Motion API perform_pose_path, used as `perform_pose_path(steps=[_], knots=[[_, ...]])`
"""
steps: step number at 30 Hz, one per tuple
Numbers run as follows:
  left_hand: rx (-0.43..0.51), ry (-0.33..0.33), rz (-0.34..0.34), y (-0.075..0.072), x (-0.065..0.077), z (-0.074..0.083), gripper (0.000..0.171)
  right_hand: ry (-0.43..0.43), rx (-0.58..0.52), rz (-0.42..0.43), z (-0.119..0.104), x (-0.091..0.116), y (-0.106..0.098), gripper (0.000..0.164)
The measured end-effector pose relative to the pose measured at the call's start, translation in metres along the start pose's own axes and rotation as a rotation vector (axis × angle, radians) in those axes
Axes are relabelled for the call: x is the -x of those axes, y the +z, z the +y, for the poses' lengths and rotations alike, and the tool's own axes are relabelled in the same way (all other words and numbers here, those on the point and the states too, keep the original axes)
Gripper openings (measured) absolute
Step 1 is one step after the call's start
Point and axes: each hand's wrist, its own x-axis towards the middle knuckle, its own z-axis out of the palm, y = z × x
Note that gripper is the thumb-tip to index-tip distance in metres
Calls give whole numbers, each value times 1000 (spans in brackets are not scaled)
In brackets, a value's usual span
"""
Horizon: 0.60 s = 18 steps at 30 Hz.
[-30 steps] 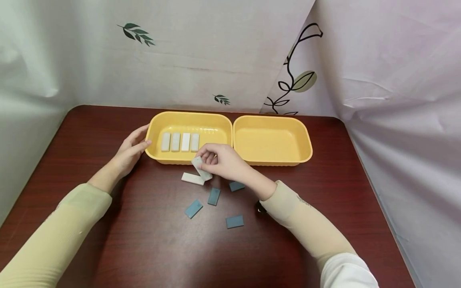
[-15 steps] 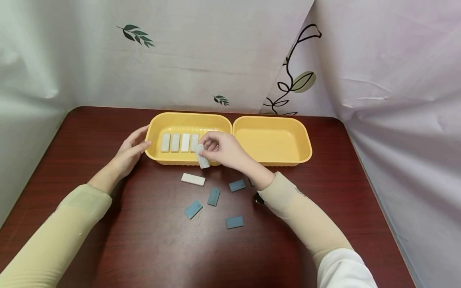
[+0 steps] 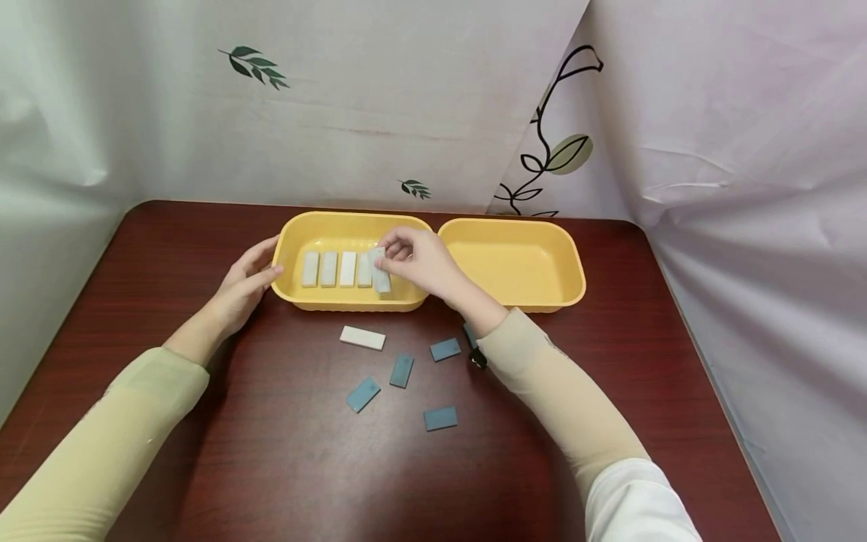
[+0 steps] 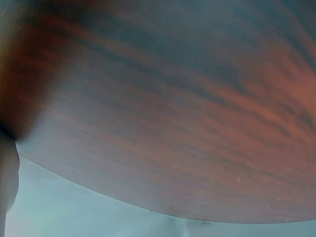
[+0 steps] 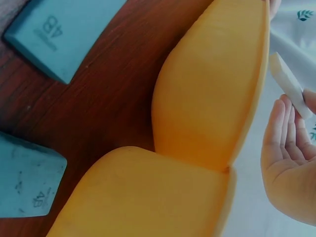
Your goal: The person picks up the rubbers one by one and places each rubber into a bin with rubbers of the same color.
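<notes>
My right hand point(image 3: 423, 260) pinches a pale white eraser point(image 3: 381, 272) between thumb and fingers inside the left yellow tray point(image 3: 352, 306). The eraser tilts close beside a row of several pale erasers point(image 3: 329, 269) on the tray floor. In the right wrist view, this held eraser point(image 5: 287, 81) sticks up from the fingertips. At the tray's left end my left hand point(image 3: 245, 286) holds the wall, thumb at the rim and fingers along the outside, their tips partly hidden. Another white eraser point(image 3: 362, 337) lies on the table in front of the tray.
Several blue erasers point(image 3: 402, 371) lie scattered on the dark red table point(image 3: 291, 467); one point(image 3: 470, 334) is partly behind the right wrist. Two near ones point(image 5: 61, 37) show "4B". A second yellow tray point(image 3: 511, 263) stands against the first's right side. Patterned curtains point(image 3: 339, 113) surround the table.
My right hand has lifted the pale eraser from above the table, away from the loose white one, and brought it into the left tray beside the row. The left hand stays put.
</notes>
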Motion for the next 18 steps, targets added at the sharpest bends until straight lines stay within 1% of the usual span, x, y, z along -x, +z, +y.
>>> perform_pose_path(steps=[5,8,12,18], knots=[[-4,2,1,0,0,0,51,23,12,30,8,-9,1,23],[-8,18,-1,0,0,-2,51,29,20,42,12,-14,1,23],[-9,41,-3,0,0,-3,50,57,5,44,17,-20,1,22],[-9,38,-3,-1,-1,-3,49,98,9,34,22,-28,2,24]])
